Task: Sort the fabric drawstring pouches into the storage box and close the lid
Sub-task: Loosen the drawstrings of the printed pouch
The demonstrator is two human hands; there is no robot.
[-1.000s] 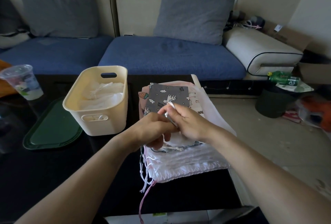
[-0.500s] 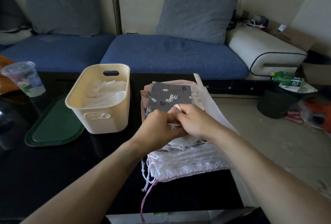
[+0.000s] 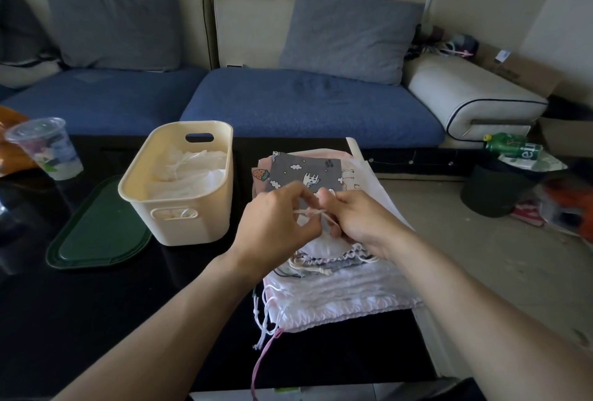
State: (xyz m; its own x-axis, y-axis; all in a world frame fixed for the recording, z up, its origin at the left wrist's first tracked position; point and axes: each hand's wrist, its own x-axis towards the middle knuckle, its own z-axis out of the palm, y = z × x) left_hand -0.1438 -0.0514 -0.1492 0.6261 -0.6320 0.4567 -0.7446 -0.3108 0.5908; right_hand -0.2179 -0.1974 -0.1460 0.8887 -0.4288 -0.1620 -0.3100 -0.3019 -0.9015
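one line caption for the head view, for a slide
Both hands, left hand and right hand, pinch a white drawstring over stacked pouches beside the open storage box.

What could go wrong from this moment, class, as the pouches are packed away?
1. Both hands, left hand and right hand, pinch a white cord; it could knot or slip from the grip.
2. Loose strings hang off the table edge and could snag, dragging the pouch stack.
3. The box looks nearly full, so the green lid may not close.
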